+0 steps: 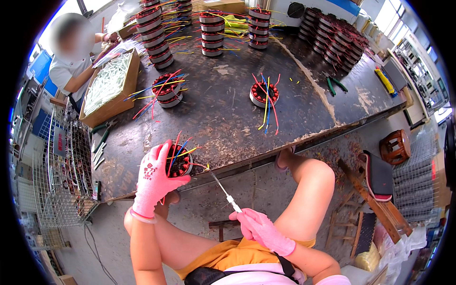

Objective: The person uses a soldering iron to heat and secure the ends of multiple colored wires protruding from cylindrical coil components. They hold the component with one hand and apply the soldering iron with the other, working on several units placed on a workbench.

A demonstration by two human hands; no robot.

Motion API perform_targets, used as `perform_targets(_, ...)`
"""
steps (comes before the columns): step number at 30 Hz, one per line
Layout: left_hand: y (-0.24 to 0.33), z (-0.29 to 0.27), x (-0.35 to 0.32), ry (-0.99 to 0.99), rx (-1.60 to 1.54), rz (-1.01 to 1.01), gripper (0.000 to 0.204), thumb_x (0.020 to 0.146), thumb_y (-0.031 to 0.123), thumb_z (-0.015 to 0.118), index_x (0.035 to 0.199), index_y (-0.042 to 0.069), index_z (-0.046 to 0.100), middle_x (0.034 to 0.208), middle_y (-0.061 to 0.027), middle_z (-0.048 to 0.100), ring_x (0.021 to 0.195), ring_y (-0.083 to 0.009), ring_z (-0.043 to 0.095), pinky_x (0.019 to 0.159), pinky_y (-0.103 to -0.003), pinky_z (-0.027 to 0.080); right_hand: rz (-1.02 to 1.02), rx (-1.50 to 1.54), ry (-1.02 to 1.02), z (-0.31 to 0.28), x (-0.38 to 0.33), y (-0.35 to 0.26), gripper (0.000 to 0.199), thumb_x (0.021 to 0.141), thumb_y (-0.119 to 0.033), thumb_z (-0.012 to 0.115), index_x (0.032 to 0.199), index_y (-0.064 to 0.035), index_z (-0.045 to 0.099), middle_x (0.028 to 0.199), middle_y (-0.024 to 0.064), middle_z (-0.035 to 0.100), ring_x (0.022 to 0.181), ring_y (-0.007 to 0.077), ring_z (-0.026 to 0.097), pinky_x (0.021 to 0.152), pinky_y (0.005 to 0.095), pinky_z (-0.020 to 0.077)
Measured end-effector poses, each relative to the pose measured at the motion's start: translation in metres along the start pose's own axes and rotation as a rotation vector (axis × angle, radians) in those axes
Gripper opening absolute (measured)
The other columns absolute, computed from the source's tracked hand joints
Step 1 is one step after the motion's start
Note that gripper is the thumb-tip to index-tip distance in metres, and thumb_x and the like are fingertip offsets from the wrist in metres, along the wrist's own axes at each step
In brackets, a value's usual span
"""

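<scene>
My left hand point(156, 176), in a pink glove, is wrapped round a wire-wound motor stator point(179, 164) at the table's near edge. Red, blue and yellow leads stick out of its top. My right hand point(264, 232), also gloved in pink, grips a slim tool with a white handle and a thin metal shaft point(230, 198); its exact kind does not show. The tool's tip meets the end of a red lead stretched out to the right of the stator. Two stators lie farther back: one stator point(259, 95) at centre, and a stacked pair point(167, 97) at left.
Stator stacks point(212, 38) line the dark table's point(223, 123) back. At left stand a carton of white tubes point(90, 116) and a co-worker point(71, 61). Green-handled pliers point(336, 85) and a yellow tube point(385, 81) lie right. A wooden stool point(395, 146) stands on the floor.
</scene>
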State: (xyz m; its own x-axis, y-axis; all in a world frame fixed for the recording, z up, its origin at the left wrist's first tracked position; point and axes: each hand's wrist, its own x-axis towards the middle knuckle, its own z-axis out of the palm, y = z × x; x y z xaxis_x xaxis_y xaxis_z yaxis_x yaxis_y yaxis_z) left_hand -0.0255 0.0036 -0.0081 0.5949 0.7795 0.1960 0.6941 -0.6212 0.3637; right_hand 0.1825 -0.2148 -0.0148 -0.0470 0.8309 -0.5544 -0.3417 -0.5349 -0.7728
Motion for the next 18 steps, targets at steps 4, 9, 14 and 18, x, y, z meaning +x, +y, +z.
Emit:
perform_targets(4, 0.0007, -0.0004, 0.0003, -0.009, 0.0, -0.011, 0.096, 0.054, 0.028, 0.087, 0.136, -0.001, 0.044, 0.125, -0.0201, 0.053, 0.113, -0.0385, 0.053, 0.097, -0.042, 0.043, 0.0, -0.079, 0.01, -0.0011, -0.0014, -0.0028, 0.028, 0.101, -0.022, 0.046, 0.106, 0.0018, 0.06, 0.065, -0.0017, 0.045, 0.053, 0.0056, 0.039, 0.049, 0.022, 0.0308)
perform_targets(9, 0.0006, -0.0007, 0.0007, -0.018, -0.013, -0.01, 0.097, 0.055, 0.028, 0.086, 0.136, -0.001, 0.044, 0.126, -0.0201, 0.052, 0.114, -0.0386, 0.052, 0.098, -0.042, 0.043, 0.017, -0.035, -0.001, 0.0009, -0.0013, -0.0038, 0.028, 0.101, -0.022, 0.046, 0.106, 0.0016, 0.06, 0.067, -0.0019, 0.045, 0.054, 0.006, 0.039, 0.049, 0.0222, 0.031)
perform_targets(14, 0.0014, -0.0006, 0.0004, -0.019, -0.01, -0.021, 0.096, 0.055, 0.029, 0.086, 0.136, -0.001, 0.044, 0.127, -0.0202, 0.052, 0.114, -0.0387, 0.052, 0.098, -0.042, 0.042, 0.02, 0.04, -0.008, 0.0003, -0.0003, -0.0005, 0.028, 0.101, -0.022, 0.046, 0.107, 0.0014, 0.059, 0.067, -0.0021, 0.044, 0.054, 0.006, 0.039, 0.049, 0.022, 0.0311)
perform_targets(18, 0.0009, -0.0002, 0.0005, -0.023, 0.004, -0.031, 0.097, 0.055, 0.03, 0.086, 0.137, 0.0, 0.043, 0.127, -0.0203, 0.052, 0.114, -0.0386, 0.052, 0.098, -0.043, 0.042, 0.022, 0.003, 0.006, -0.0002, -0.0013, -0.0014, 0.029, 0.1, -0.023, 0.046, 0.106, 0.0013, 0.06, 0.066, -0.0009, 0.045, 0.054, 0.0066, 0.04, 0.05, 0.0228, 0.0319)
